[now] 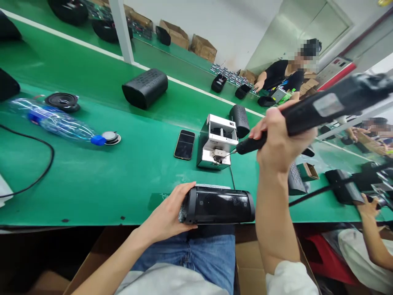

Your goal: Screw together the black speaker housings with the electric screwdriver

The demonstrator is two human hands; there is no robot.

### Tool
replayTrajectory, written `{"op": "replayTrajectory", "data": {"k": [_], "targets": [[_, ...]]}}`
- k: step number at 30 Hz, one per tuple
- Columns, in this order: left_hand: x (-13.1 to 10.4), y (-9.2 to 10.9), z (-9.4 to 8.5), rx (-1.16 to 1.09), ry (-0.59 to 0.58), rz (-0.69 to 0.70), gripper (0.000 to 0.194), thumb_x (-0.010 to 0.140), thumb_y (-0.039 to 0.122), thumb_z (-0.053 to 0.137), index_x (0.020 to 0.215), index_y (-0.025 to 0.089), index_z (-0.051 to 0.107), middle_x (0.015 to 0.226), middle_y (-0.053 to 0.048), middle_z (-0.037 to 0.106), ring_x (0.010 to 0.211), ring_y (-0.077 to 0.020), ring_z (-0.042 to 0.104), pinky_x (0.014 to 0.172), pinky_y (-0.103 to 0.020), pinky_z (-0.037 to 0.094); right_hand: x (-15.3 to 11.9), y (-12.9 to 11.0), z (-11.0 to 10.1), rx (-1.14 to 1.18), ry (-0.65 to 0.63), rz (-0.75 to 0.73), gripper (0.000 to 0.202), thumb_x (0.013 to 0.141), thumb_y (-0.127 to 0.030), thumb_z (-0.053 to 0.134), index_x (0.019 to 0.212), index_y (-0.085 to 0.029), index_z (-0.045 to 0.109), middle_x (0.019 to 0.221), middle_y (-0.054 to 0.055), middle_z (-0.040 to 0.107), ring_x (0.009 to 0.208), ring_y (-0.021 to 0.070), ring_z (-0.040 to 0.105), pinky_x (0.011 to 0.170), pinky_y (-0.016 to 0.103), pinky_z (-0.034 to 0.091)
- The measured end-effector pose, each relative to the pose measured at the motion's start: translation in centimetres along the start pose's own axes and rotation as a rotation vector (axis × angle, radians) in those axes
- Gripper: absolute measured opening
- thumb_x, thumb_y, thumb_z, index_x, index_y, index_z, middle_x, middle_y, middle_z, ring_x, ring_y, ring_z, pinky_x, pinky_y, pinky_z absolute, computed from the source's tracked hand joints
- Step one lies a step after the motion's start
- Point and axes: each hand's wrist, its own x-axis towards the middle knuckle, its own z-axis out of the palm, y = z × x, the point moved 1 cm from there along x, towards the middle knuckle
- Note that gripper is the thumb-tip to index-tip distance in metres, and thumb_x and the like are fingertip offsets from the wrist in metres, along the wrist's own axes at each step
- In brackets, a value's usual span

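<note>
1. Green bench (pixel 135 172), before me.
2. Black power screwdriver (pixel 316 108): right hand (pixel 276 139) curled tight around it.
3. Black speaker (pixel 221 205), at the bench's near edge: left hand (pixel 175 205) spread partway, gripping one end.
4. White-and-black machine (pixel 219 144): screwdriver's bit (pixel 233 151) at its front.
5. Phone (pixel 184 144), just beside it.

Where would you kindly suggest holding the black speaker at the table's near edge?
I'd grip the speaker by its left end, coming from the left as the left hand does, thumb and fingers on opposite long edges. Its long body runs along the edge of the table, so that end seems easy to span, leaving its glossy face uncovered.
</note>
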Motion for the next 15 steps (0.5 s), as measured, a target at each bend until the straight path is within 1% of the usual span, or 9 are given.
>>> {"op": "replayTrajectory", "data": {"k": [2,4,7,9,11,12,14,15], "targets": [[-0.1,-0.1,0.1,-0.008,0.005,-0.002,0.131,0.081,0.012,0.105,0.181,0.041,0.026,0.176,-0.016,0.054,0.162,-0.0439,0.061,0.134,-0.062,0.057,0.0,1.0,0.3,-0.016,-0.012,0.029,0.020,0.092,-0.027,0.086,0.083,-0.029,0.068,0.057,-0.011,0.051,0.040,0.0133,0.049,0.040,0.031,0.044],[-0.1,-0.2,0.1,-0.013,0.007,0.003,0.130,0.081,0.012,0.104,0.182,0.041,0.027,0.176,-0.016,0.055,0.162,-0.0441,0.061,0.134,-0.062,0.057,0.1,1.5,-0.1,-0.030,0.008,0.037,0.023,0.091,-0.030,0.087,0.081,-0.030,0.066,0.056,-0.011,0.049,0.038,0.0122,0.046,0.038,0.030,0.042],[0.0,-0.2,0.1,-0.014,0.011,0.006,0.130,0.081,0.013,0.104,0.182,0.041,0.027,0.176,-0.016,0.055,0.162,-0.0449,0.062,0.133,-0.062,0.058,0.3,1.8,-0.4,-0.024,0.000,0.066,0.026,0.090,-0.035,0.088,0.081,-0.030,0.064,0.054,-0.012,0.045,0.036,0.0114,0.043,0.036,0.029,0.041],[0.1,-0.2,0.1,-0.006,0.015,0.005,0.130,0.081,0.014,0.104,0.182,0.040,0.027,0.176,-0.017,0.054,0.162,-0.0460,0.061,0.133,-0.063,0.058,0.1,1.6,-0.5,-0.016,-0.013,0.101,0.029,0.090,-0.038,0.090,0.082,-0.029,0.064,0.055,-0.013,0.046,0.036,0.0111,0.044,0.036,0.029,0.042],[0.1,-0.3,0.1,0.005,0.009,0.001,0.130,0.081,0.015,0.104,0.182,0.040,0.026,0.178,-0.018,0.053,0.164,-0.0471,0.059,0.133,-0.065,0.057,-0.2,0.7,-0.8,0.001,-0.023,0.151,0.027,0.088,-0.035,0.091,0.083,-0.028,0.064,0.055,-0.013,0.048,0.037,0.0112,0.045,0.037,0.029,0.043],[0.1,-0.4,0.1,0.009,0.005,-0.001,0.129,0.082,0.016,0.104,0.182,0.040,0.026,0.179,-0.018,0.052,0.164,-0.0473,0.058,0.134,-0.066,0.056,-0.4,-0.1,-1.1,0.018,-0.017,0.167,0.025,0.087,-0.032,0.090,0.084,-0.028,0.066,0.055,-0.012,0.049,0.037,0.0114,0.046,0.038,0.029,0.043],[0.1,-0.6,0.1,0.014,-0.004,0.006,0.129,0.085,0.020,0.104,0.183,0.041,0.023,0.181,-0.019,0.050,0.167,-0.0477,0.056,0.135,-0.068,0.055,-0.8,-2.6,-2.5,0.038,0.006,0.167,0.019,0.085,-0.026,0.089,0.086,-0.028,0.070,0.055,-0.012,0.050,0.037,0.0120,0.045,0.037,0.030,0.041],[0.1,-0.6,0.0,0.015,-0.006,0.018,0.128,0.087,0.022,0.103,0.184,0.041,0.022,0.181,-0.019,0.049,0.168,-0.0479,0.055,0.136,-0.069,0.053,-1.0,-4.2,-3.6,0.031,0.029,0.154,0.018,0.083,-0.023,0.088,0.087,-0.029,0.072,0.056,-0.011,0.049,0.037,0.0122,0.044,0.037,0.030,0.039]]}}
